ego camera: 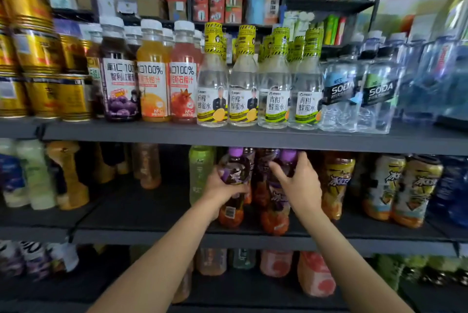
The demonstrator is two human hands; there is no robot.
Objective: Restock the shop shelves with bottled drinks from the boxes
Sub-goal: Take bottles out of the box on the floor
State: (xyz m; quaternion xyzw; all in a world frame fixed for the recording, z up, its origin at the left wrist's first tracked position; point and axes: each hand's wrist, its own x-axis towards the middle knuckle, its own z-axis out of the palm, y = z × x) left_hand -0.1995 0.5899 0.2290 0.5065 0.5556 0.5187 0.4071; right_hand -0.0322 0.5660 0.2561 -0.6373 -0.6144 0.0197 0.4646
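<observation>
Two purple-capped bottles with dark purple and orange labels stand at the front of the middle shelf (pixel 152 233). My left hand (pixel 220 190) grips the left purple-capped bottle (pixel 234 211) around its upper body. My right hand (pixel 297 186) wraps around the neck and shoulder of the right purple-capped bottle (pixel 274 219). Both bottles are upright with their bases on or just above the shelf board. More bottles of the same kind stand behind them.
A pale green bottle (pixel 200 173) stands just left of my left hand, yellow-labelled bottles (pixel 336 183) to the right. The upper shelf edge (pixel 253 138) hangs close above the purple caps. A gap on the middle shelf (pixel 167 201) lies left of the green bottle.
</observation>
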